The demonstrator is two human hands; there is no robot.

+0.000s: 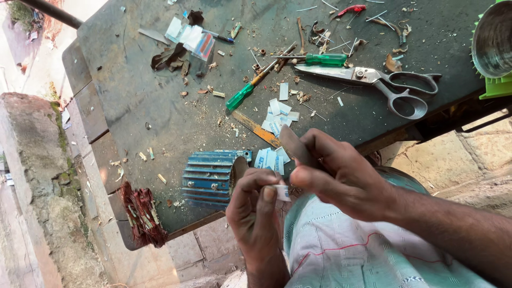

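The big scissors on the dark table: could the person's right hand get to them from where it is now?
Probably yes. The scissors lie uncovered on the table, nothing between; but the right hand already holds a flat blade.

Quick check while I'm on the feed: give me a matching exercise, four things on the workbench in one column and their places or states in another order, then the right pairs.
Things:
1. scissors
2. blue finned motor housing
3. bundle of copper wire
4. small white strip

Places or states:
A. at the bench's near edge, beside the left hand
B. pinched in the left hand's fingertips, with the right hand close by
C. lying far on the bench, handles toward the right
D. hanging over the bench's near left corner

Pairs: 1-C, 2-A, 3-D, 4-B
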